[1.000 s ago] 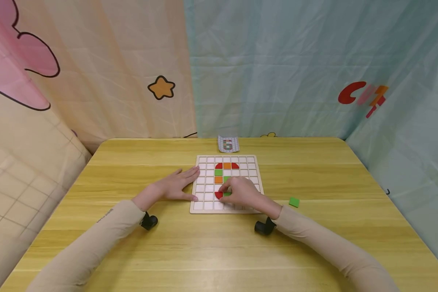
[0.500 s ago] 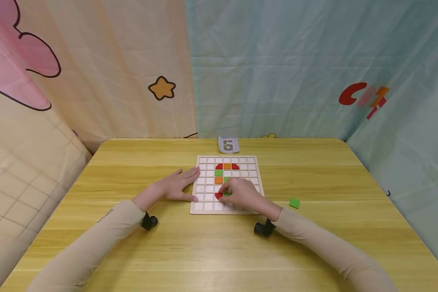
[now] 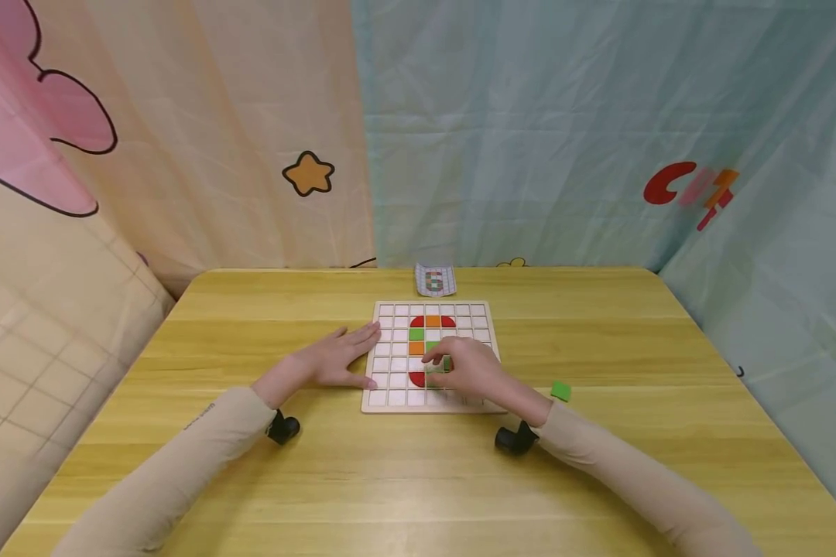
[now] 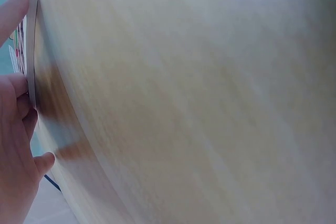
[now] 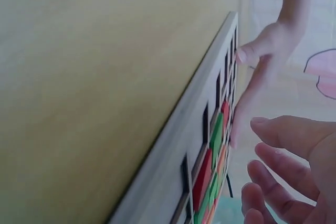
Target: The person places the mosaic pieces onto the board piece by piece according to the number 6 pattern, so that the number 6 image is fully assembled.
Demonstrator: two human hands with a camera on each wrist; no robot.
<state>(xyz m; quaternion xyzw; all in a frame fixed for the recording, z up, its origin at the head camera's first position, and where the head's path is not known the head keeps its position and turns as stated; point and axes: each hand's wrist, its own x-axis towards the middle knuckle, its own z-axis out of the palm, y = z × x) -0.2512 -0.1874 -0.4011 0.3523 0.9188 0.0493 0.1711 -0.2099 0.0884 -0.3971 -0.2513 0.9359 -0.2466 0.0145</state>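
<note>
A pale wooden grid board (image 3: 390, 399) lies on the table with red, orange and green tiles in its cells. Red rounded-corner tiles sit at the top of the pattern, beside an orange square (image 3: 433, 321); a green square (image 3: 416, 334) is lower left. My left hand (image 3: 330, 360) rests with straight fingers on the board's left edge. Over the lower right of the board, my right hand (image 3: 474, 370) hovers, thumb and fingers apart and holding nothing. It hides several cells. Just left of its thumb lies a red rounded tile (image 3: 416, 380). The right wrist view shows tiles (image 5: 216, 135) below the fingers.
A loose green square tile (image 3: 560, 391) lies on the table right of the board. Behind the board is a small curled paper card (image 3: 435, 281) printed with a coloured grid pattern. Printed curtains (image 3: 564, 139) stand around the wooden table (image 3: 404, 487).
My right hand has parted its thumb and fingers and shifted slightly right, off the tiles it was touching. The left hand stays in place. The head view has tilted slightly.
</note>
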